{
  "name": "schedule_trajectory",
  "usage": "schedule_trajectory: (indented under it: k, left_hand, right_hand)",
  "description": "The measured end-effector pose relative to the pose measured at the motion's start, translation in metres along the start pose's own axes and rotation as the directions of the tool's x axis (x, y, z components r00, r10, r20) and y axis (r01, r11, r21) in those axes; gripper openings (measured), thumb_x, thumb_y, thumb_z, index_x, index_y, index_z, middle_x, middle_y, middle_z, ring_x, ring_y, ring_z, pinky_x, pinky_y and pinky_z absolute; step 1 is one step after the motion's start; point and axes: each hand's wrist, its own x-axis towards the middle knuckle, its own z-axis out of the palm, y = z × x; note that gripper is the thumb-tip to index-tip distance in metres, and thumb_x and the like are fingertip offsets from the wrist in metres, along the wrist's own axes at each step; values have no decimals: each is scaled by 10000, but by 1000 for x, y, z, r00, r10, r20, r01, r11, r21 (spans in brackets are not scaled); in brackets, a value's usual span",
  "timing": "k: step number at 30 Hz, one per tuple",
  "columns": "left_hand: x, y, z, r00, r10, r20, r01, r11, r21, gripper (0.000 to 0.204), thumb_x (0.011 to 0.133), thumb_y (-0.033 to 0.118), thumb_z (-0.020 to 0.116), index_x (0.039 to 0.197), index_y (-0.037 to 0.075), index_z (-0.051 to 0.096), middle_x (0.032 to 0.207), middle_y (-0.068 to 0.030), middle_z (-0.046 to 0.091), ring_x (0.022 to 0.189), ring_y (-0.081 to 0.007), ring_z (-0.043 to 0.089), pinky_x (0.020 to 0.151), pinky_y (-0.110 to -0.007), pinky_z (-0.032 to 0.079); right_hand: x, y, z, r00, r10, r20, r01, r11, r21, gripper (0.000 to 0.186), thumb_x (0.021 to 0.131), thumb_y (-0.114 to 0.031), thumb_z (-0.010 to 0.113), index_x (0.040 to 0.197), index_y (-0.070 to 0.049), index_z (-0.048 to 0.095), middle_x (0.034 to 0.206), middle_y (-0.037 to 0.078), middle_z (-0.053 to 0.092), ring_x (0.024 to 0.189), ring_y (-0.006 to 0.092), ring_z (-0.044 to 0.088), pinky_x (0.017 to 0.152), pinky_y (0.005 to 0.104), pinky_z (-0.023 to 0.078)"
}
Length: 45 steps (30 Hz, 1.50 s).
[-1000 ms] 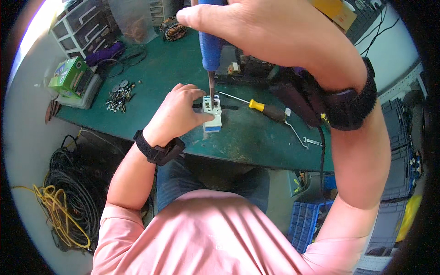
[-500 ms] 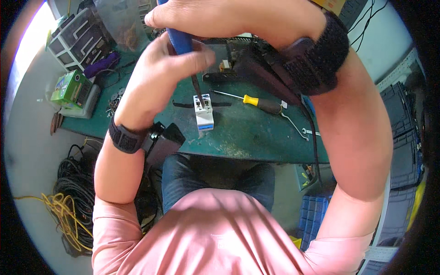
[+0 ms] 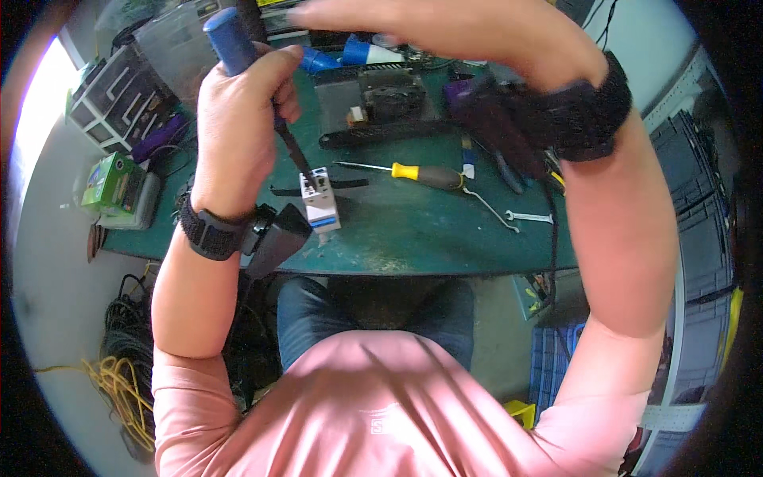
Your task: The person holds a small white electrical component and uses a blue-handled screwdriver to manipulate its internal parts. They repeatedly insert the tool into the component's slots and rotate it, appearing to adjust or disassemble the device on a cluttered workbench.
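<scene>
My left hand (image 3: 238,119) is wrapped round the blue handle of a screwdriver (image 3: 228,40), held at a slant. Its dark shaft runs down to the top of a small white circuit breaker (image 3: 321,208) with a blue stripe, which stands on the green bench (image 3: 397,250). The tip appears to sit in one of the openings there. My right hand (image 3: 445,28) is raised beyond the bench middle, fingers stretched out and holding nothing, apart from the handle. A black strip (image 3: 354,184) lies at the breaker's far side.
Right of the breaker lie a yellow-and-black screwdriver (image 3: 405,172) and a small wrench (image 3: 531,217). Behind are a black open-topped case (image 3: 373,103) and blue-and-white connectors (image 3: 369,52). A green box (image 3: 111,184) and drawer unit (image 3: 119,95) stand left.
My right hand has come off the screwdriver's handle and moved away from it. My left hand still grips the screwdriver, its handle now leaning further left. The whole view has shifted slightly.
</scene>
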Motion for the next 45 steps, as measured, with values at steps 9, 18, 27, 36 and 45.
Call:
schedule_trajectory:
  k: [9, 18, 27, 36, 45]
  left_hand:
    - [-4, -1, 2, 1000, -1, 1, 1, 998, -66, 143, 949, 150, 632, 868, 54, 563, 676, 21, 442, 589, -95, 411, 562, -269, 345]
    - [-8, 3, 2, 1000, -18, -26, 17, 1000, -12, 159, 949, 139, 631, 834, 77, 541, 660, 20, 444, 572, -97, 408, 559, -268, 346]
    - [-1, 7, 3, 999, -38, 29, 41, 995, -88, 153, 881, 110, 687, 785, 49, 586, 653, -4, 516, 569, -115, 475, 558, -285, 390]
    - [-2, 7, 4, 1000, -22, 5, 22, 999, 25, 208, 849, 163, 692, 712, 57, 578, 602, -15, 545, 549, -119, 487, 561, -283, 373]
    - [-11, 21, 19, 998, -23, -62, 33, 986, 161, 217, 860, 201, 672, 721, 62, 582, 603, -24, 547, 563, -140, 502, 575, -303, 380]
  right_hand:
    - [-183, 214, -41, 719, 667, -196, -670, 589, -452, 356, 845, -306, 710, 1014, 8, 710, 980, 261, 711, 921, 424, 690, 822, 469, 544]
    - [-303, 284, 0, 688, 718, -107, -633, 520, -574, 254, 839, -52, 536, 1033, 30, 678, 1005, 291, 695, 973, 439, 682, 839, 522, 542]
    - [-308, 285, 16, 671, 563, -482, -715, 318, -623, 295, 842, -42, 624, 1133, -52, 574, 1071, 202, 668, 967, 433, 648, 823, 530, 512]
    - [-289, 214, -28, 724, 476, -500, -688, 447, -571, 381, 908, -107, 660, 1273, -35, 573, 1075, 192, 705, 937, 374, 699, 781, 435, 548]
    - [-175, 82, -74, 736, 484, -472, -445, 873, 201, 334, 1025, -310, 582, 1178, -15, 619, 714, -27, 568, 569, 32, 474, 505, 201, 379]
